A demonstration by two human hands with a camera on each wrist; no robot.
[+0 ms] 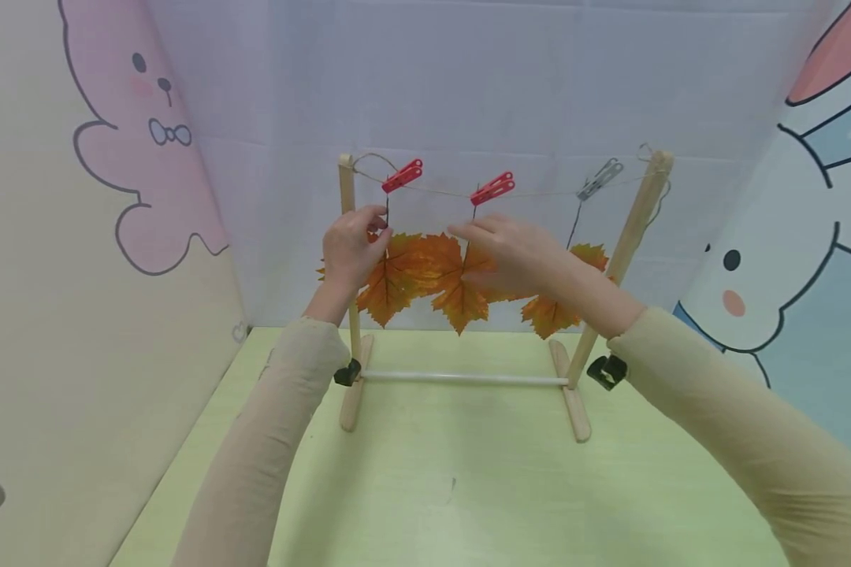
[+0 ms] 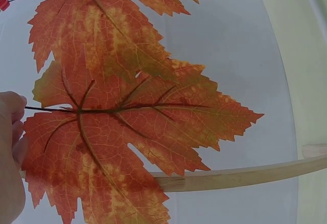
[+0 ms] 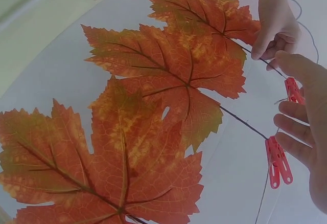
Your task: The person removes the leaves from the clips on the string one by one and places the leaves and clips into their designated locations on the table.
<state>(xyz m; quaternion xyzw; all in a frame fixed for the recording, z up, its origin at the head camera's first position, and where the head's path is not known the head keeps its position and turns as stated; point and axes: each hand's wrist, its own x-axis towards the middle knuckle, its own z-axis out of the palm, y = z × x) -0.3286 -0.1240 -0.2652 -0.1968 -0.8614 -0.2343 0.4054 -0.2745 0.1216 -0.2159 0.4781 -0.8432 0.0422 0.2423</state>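
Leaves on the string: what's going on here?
A person's left hand pinches the stem of the left leaf. The right hand is by the middle leaf, fingers extended; whether it touches the leaf is unclear. All three leaves hang from the string: left and middle by red clips, the right leaf by a grey clip.

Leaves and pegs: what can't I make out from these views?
Right leaf: head view, partly hidden behind the right forearm; right wrist view, its stem is cut off by the bottom edge.
Left red peg: right wrist view, partly covered by the right hand.
Left hand: left wrist view, cut off by the left edge.
Grey peg: outside both wrist views.
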